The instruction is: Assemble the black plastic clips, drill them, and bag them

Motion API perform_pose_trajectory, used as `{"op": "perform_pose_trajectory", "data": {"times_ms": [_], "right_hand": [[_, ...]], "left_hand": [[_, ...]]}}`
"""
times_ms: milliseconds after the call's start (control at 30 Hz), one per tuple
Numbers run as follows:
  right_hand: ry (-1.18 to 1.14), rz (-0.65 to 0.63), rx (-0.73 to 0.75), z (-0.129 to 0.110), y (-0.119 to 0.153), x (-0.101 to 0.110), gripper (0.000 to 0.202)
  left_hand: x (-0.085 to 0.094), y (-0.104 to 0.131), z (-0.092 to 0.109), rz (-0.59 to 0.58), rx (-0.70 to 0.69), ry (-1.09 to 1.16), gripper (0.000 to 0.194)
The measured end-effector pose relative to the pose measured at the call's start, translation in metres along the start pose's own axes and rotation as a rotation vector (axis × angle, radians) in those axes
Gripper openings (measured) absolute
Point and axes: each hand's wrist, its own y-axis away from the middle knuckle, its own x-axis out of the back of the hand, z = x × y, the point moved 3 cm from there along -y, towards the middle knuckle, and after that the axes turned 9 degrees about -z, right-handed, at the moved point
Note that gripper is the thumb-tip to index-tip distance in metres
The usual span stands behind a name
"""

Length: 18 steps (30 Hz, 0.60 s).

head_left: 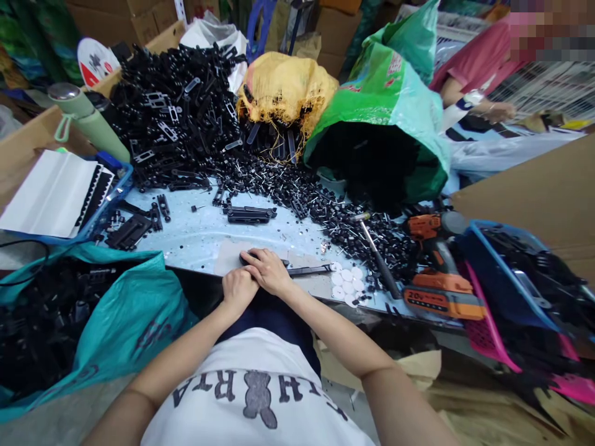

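Note:
At the table's near edge my hands are close together, touching or nearly so. My right hand [268, 271] lies over a long black plastic part [310, 269], its fingers pressed down on the part's left end. The part's slim arm sticks out to the right, towards several white discs [348, 284]. My left hand [239, 290] is closed just beside the right one; whatever its fingers grip is hidden. Beneath the hands is a grey board [229, 255]. Farther back, a black folded part [251, 214] lies on the blue tabletop [195, 238].
Black parts [181, 111] and screws [279, 186] are heaped behind. A green sack [390, 118] opens towards me. A hammer [379, 260], an orange cordless drill [439, 291] and a blue basket [511, 272] stand right, a teal bag [134, 303] left. Another person's arm [458, 93] shows behind.

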Motion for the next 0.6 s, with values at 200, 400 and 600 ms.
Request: {"op": "perform_pose_trajectory", "data": {"times_ms": [200, 400, 600], "right_hand": [[0.027, 0.210, 0.118, 0.022, 0.049, 0.025, 0.049], [0.097, 0.193, 0.143, 0.073, 0.094, 0.017, 0.047], [0.130, 0.091, 0.202, 0.088, 0.083, 0.016, 0.047]], "left_hand": [[0.018, -0.003, -0.001, 0.197, -0.459, -0.026, 0.025], [0.004, -0.034, 0.041, 0.029, -0.841, -0.109, 0.050], [0.001, -0.037, 0.044, 0.019, -0.823, -0.079, 0.040]]}}
